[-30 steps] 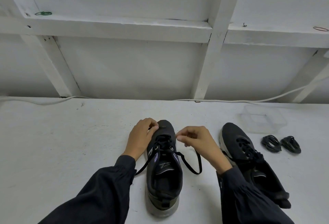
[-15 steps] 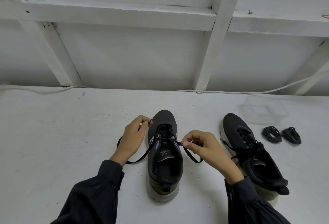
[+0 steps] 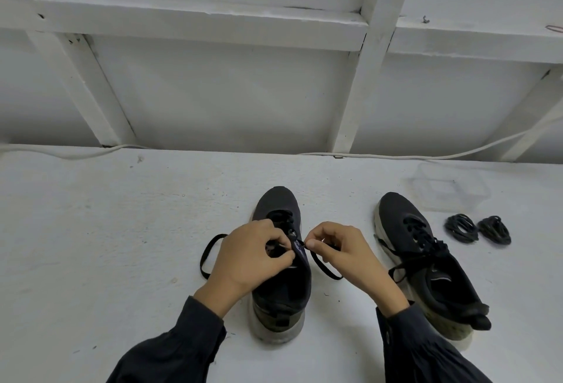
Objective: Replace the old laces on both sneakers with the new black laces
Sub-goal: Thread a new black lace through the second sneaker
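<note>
A black sneaker with a pale sole stands in front of me, toe pointing away. My left hand lies over its lacing with curled fingers holding the black lace, which loops out to the left. My right hand pinches the other end of that lace at the shoe's right side; it loops down to the right. A second black sneaker stands to the right, laced, its ends loose. Two coiled black lace bundles lie right of it.
The shoes stand on a white table. A clear plastic box sits behind the bundles. A white cable runs along the table's far edge under a white framed wall.
My left hand has moved right from beside the shoe onto its lacing. My right hand has closed in to the shoe's right edge, so both hands now meet over the laces.
</note>
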A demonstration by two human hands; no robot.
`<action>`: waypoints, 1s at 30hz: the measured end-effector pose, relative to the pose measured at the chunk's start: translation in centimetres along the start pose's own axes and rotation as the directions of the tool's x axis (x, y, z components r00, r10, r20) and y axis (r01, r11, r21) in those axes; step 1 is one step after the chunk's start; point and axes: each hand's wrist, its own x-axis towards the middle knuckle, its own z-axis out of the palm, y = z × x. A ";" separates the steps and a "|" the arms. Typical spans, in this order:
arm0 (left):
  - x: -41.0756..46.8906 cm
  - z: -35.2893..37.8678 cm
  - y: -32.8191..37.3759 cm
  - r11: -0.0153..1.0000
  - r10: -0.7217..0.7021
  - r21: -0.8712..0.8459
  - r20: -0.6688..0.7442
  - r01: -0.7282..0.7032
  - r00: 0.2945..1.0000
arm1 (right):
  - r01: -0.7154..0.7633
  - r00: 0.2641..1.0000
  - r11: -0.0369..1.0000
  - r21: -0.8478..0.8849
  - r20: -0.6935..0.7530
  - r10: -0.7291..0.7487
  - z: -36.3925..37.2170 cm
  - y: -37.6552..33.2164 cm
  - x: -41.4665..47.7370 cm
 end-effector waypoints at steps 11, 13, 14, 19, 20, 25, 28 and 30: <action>-0.1 1.7 -0.9 0.974 0.002 -0.225 -0.111 -0.027 0.994 | -0.042 0.999 0.997 -0.058 -0.015 0.041 0.1 -0.4 0.5; -0.1 1.9 -0.9 0.970 -0.005 -0.243 -0.116 -0.024 0.993 | -0.056 0.998 0.998 -0.031 -0.010 0.056 0.1 -0.4 0.4; -0.2 2.0 -0.9 0.969 -0.008 -0.246 -0.113 -0.021 0.994 | -0.064 0.998 0.998 -0.008 -0.009 0.063 0.1 -0.5 0.4; -0.1 2.1 -1.5 0.958 -0.023 -0.287 -0.088 -0.003 0.996 | -0.047 0.999 0.997 -0.053 -0.019 0.046 0.5 -0.6 -0.2; -0.1 2.1 -1.6 0.954 -0.022 -0.301 -0.078 -0.003 0.997 | -0.040 0.999 0.996 -0.085 -0.030 0.038 0.5 -0.6 -0.2; -0.2 2.2 -1.6 0.954 -0.017 -0.301 -0.060 -0.002 0.998 | -0.026 0.998 0.962 -0.270 -0.066 0.009 0.9 -1.0 0.0; -0.2 2.2 -1.6 0.953 -0.020 -0.302 -0.061 0.001 0.998 | 0.003 0.999 0.949 -0.314 -0.041 -0.017 0.8 -1.2 0.3; -0.2 2.1 -1.5 0.953 -0.018 -0.302 -0.058 -0.001 0.998 | 0.044 0.999 0.937 -0.347 0.005 -0.045 0.7 -1.2 0.6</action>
